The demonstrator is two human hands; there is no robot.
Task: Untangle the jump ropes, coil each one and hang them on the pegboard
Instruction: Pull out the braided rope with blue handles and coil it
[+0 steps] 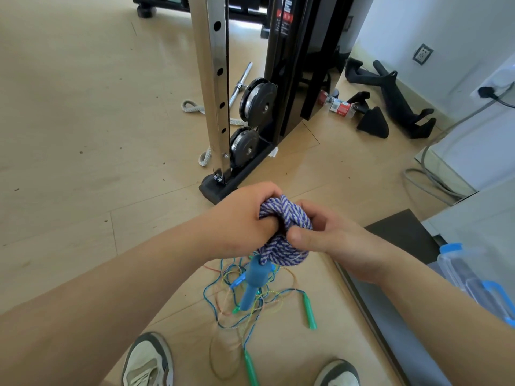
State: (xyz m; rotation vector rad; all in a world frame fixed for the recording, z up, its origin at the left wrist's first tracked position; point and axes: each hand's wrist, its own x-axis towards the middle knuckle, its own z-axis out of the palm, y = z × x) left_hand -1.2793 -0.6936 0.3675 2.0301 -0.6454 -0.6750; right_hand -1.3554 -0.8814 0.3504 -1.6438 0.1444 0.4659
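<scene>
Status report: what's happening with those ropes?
Left hand and right hand grip purple-white rope coil, blue handle dangling. Thin ropes tangled on floor.

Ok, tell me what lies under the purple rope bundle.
A blue handle hangs from the purple rope bundle; below it, thin tangled ropes with green handles lie on the floor. The handle hides the tangle's middle.

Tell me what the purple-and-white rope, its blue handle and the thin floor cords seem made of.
The purple-and-white rope: braided textile, perhaps cotton or polyester; matte, chunky plaited strands show. The blue handle: probably foam or soft rubber; dull, no shine. The thin cords: likely plastic or coated string, lying in loose curls; too fine to be sure.
</scene>
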